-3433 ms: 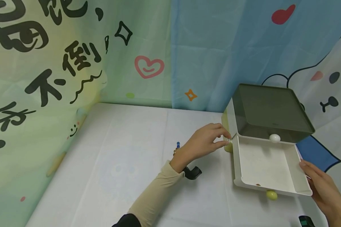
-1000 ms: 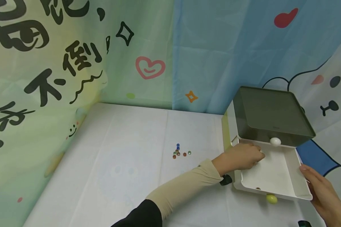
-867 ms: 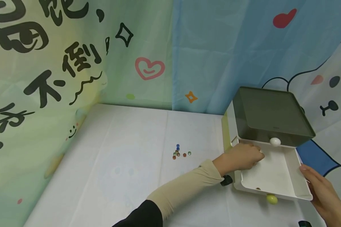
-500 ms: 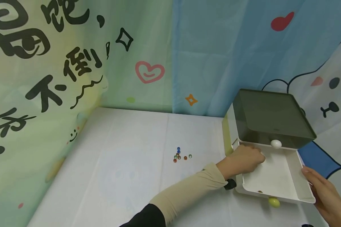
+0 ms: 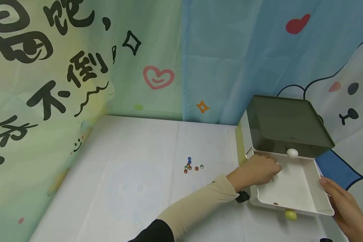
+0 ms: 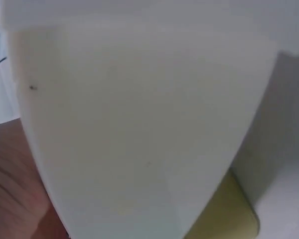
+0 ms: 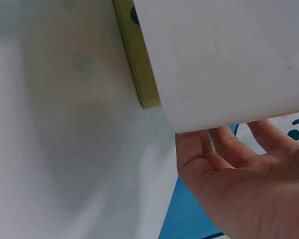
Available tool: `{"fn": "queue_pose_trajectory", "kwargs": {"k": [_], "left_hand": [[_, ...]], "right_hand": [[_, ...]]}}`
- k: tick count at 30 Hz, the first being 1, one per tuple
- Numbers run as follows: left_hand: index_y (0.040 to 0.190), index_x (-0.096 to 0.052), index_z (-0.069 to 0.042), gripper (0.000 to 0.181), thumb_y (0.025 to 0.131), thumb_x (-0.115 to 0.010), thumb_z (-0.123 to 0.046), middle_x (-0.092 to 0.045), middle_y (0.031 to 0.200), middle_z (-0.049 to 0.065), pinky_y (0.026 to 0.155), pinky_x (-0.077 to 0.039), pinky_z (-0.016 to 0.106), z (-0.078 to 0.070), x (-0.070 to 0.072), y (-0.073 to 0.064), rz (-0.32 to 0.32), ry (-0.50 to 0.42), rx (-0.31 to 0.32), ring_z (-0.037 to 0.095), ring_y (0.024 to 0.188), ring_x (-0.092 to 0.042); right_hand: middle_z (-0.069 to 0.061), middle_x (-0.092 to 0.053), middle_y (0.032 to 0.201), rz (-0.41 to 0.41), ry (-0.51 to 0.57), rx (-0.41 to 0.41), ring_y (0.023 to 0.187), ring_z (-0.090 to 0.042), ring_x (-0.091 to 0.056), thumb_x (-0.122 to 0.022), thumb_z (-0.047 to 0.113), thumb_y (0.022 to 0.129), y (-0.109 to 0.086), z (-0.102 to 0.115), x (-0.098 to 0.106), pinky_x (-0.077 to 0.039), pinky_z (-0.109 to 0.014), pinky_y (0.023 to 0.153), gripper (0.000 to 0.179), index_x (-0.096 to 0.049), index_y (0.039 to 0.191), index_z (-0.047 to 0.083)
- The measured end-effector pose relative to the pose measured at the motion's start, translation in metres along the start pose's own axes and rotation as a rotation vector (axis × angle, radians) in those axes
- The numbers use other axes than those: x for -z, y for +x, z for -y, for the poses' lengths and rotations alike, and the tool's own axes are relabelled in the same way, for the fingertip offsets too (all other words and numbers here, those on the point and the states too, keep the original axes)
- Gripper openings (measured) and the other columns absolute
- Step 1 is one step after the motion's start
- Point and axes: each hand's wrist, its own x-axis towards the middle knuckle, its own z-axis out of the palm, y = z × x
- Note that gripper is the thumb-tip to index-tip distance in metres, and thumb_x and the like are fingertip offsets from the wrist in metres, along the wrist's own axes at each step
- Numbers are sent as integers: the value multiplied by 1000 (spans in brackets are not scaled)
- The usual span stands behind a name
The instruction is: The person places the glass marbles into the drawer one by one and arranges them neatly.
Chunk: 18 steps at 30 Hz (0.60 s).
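My left hand (image 5: 257,169) reaches over the left wall of a pulled-out white drawer (image 5: 290,188), fingers curled down inside it. Its fingertips are mostly hidden, and I cannot tell what lies between them. In the left wrist view, the drawer's pale wall (image 6: 139,124) covers most of that hand. My right hand (image 5: 341,201) grips the drawer's right side; the right wrist view shows fingers (image 7: 229,144) against its underside. A small brown bead or marble (image 5: 276,203) lies near the drawer's front wall. Several small coloured marbles (image 5: 189,164) lie on the table, blue, reddish-brown and green.
A dark green upper drawer or bin (image 5: 290,124) with a white knob (image 5: 292,153) sits above the open drawer. A yellow-green knob (image 5: 290,214) is on the drawer's front. Printed cloth (image 5: 160,77) hangs behind the white table (image 5: 133,188).
My left hand was left of the drawer, pinching something small and clear; it moved right into the drawer and stays there. The marbles became visible from behind that arm. The right hand keeps its hold.
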Motion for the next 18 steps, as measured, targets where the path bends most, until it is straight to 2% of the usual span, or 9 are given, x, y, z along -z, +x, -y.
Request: {"fn": "queue_pose_trajectory", "kwargs": {"k": [3, 5, 7, 10, 14, 18], "left_hand": [[119, -69, -41, 17, 103, -64, -39, -68, 115, -20, 79, -52, 17, 2, -2, -3, -33, -49, -23, 1, 106, -65], [121, -68, -41, 18, 103, -64, -40, -66, 118, -21, 84, -51, 16, 3, -2, -7, -47, -90, -37, 1, 109, -63], [123, -67, -41, 19, 104, -63, -40, -64, 120, -23, 88, -49, 14, 5, 1, -11, -56, -134, -47, -1, 112, -61], [126, -68, -39, 21, 106, -61, -40, -64, 123, -23, 92, -46, 11, 9, 6, -21, -94, -200, -52, -3, 116, -60], [126, -70, -35, 22, 106, -62, -37, -66, 122, -19, 88, -46, 10, 15, 9, -40, -186, -275, -53, -2, 114, -60], [125, -71, -33, 21, 105, -63, -36, -66, 119, -18, 85, -44, 10, 18, 7, -60, -257, -310, -46, -1, 106, -60]], "right_hand": [[39, -56, 94, 20, 40, 31, 83, 10, -60, -51, 47, 108, 1, -2, 2, -57, -24, 69, 30, -37, 134, 52], [38, -57, 94, 21, 41, 39, 83, 10, -61, -51, 46, 108, 1, -3, 2, -57, -25, 69, 26, -39, 130, 51], [38, -56, 94, 18, 39, 39, 83, 10, -61, -51, 46, 108, 2, -2, 2, -57, -24, 69, 30, -37, 134, 51], [39, -53, 93, 4, 26, 26, 82, 12, -59, -51, 50, 107, 3, 1, 1, -57, -23, 69, 47, -27, 147, 50], [38, -47, 99, -23, -13, 15, 82, 14, -57, -51, 54, 106, 4, 3, 0, -56, -21, 70, 75, -7, 164, 39], [35, -38, 111, -63, -102, -41, 80, 15, -53, -47, 65, 102, 3, 1, 2, -57, -20, 73, 94, 7, 167, 24]]}}
